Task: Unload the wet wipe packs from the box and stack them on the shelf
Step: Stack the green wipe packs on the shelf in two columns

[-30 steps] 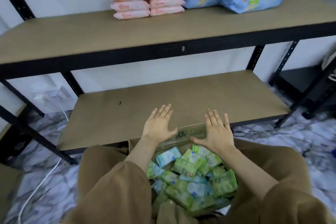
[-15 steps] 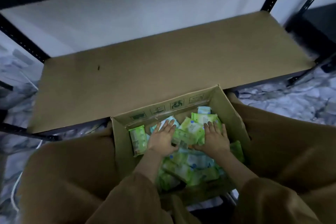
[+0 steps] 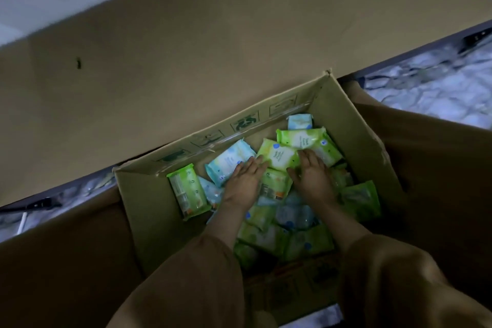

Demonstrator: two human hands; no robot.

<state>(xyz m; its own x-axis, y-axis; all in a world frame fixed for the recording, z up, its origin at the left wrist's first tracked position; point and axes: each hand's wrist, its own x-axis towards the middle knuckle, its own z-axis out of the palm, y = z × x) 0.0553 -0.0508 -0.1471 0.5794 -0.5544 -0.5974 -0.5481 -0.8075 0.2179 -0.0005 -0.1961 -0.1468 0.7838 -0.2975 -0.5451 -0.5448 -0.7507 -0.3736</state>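
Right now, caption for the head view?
Left hand and right hand touch green and blue wet wipe packs in a brown cardboard box.

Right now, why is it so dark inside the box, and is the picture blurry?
Head view: dim all over, and the inside of the cardboard box lies in shadow. Head view: the green wet wipe packs catch the most light. Head view: slightly soft, so the shelf board has a smeared edge and the print on the packs is unreadable.

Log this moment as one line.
step: pickup | left hand: resting on blue pack | right hand: resting on green pack | cardboard box: packs loose inside
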